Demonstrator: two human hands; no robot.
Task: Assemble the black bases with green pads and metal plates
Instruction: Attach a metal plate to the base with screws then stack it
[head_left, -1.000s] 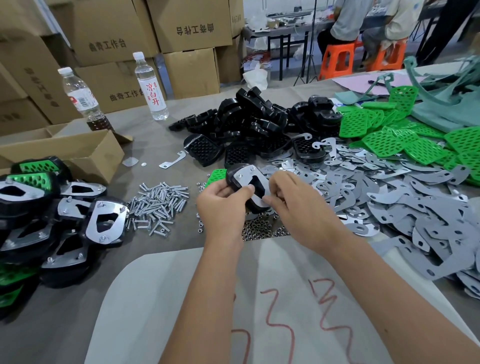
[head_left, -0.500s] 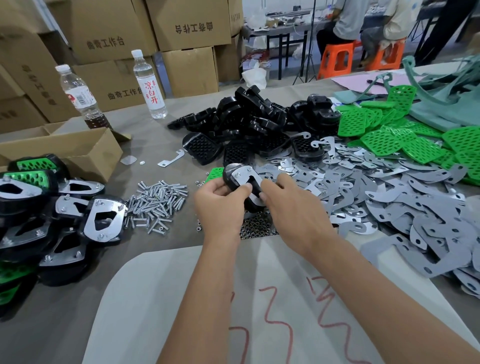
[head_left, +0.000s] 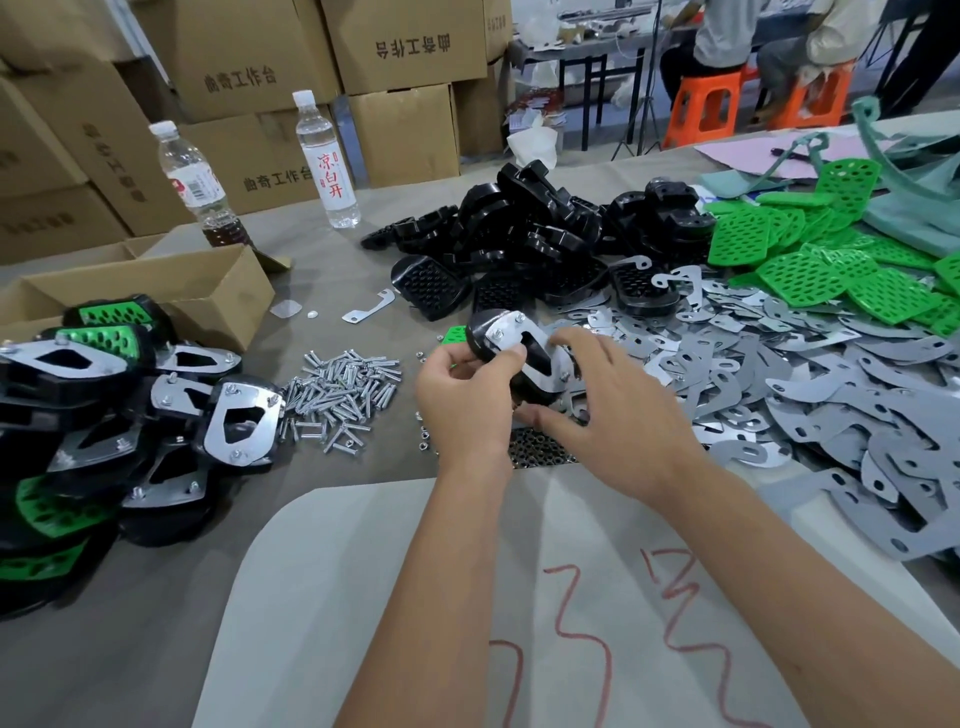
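Finished units (head_left: 104, 410) were piled at 9 o'clock on the bench (head_left: 130, 597), with loose screws (head_left: 343, 400) next to them. Dead center, the left hand (head_left: 462, 400) had its grip curled around a black base (head_left: 519, 358) with a metal plate (head_left: 511, 332) on top. The right hand (head_left: 613, 415) was spread loose, fingertips touching the base. Spare plates (head_left: 831, 395) and green pads (head_left: 831, 270) sprawled toward 2 o'clock.

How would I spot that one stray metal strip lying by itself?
Start at the open cardboard box on the left and look right, toward the heap of black bases. The metal strip lies alone on bare table between them, narrow with hooked ends, unlike the piled plates.
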